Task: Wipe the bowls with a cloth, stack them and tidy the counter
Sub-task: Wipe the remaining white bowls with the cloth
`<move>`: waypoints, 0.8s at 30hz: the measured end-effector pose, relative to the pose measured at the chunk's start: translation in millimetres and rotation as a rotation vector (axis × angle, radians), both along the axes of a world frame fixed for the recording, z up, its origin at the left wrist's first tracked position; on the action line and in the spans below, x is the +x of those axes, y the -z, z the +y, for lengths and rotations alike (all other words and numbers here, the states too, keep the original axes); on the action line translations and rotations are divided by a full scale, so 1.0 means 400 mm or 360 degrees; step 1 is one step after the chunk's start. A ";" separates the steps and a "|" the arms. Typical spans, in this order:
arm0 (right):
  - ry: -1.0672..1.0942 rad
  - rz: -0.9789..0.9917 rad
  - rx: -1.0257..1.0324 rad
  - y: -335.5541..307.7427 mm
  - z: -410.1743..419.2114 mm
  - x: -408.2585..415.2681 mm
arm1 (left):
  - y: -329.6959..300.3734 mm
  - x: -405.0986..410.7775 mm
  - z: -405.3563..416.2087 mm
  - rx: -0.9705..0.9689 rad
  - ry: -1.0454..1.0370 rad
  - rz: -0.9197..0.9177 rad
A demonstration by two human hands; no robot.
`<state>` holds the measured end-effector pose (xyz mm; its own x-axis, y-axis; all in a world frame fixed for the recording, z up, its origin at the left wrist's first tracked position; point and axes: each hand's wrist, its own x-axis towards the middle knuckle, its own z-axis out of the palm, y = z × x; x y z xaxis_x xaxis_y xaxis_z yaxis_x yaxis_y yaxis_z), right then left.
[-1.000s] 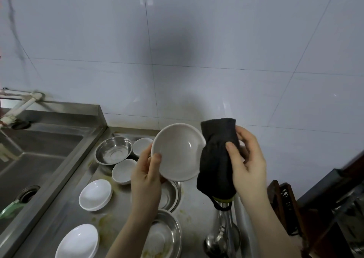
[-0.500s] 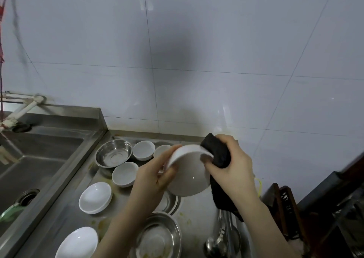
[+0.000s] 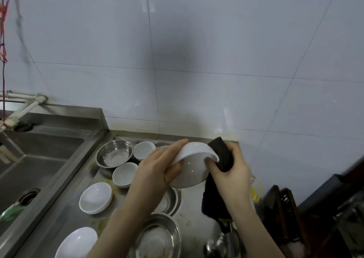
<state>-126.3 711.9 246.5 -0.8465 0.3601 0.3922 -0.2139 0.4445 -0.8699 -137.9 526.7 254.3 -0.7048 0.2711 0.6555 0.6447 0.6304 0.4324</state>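
My left hand (image 3: 157, 167) grips a white bowl (image 3: 192, 171) by its rim, tilted so its underside faces me, above the steel counter (image 3: 194, 204). My right hand (image 3: 230, 171) holds a dark cloth (image 3: 221, 156) against the bowl's right rim, and the cloth's tail hangs down below the hand. On the counter lie several white bowls (image 3: 125, 174) and dishes (image 3: 96, 198), plus steel bowls, one at the back (image 3: 114, 155) and one at the front (image 3: 157, 238).
A steel sink (image 3: 33, 159) with a drain takes up the left side, with a white tap pipe (image 3: 23, 112) above it. A ladle (image 3: 216, 246) lies at the front right. Dark wooden items (image 3: 285, 208) stand at the right. A tiled wall lies behind.
The bowl has turned from facing me to tilted away and has come lower. My right hand has brought the cloth onto its rim.
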 end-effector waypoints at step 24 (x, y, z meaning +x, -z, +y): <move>-0.0287 0.0193 -0.0068 0.018 0.003 0.018 | -0.034 -0.022 0.052 0.2592 0.0169 -0.2003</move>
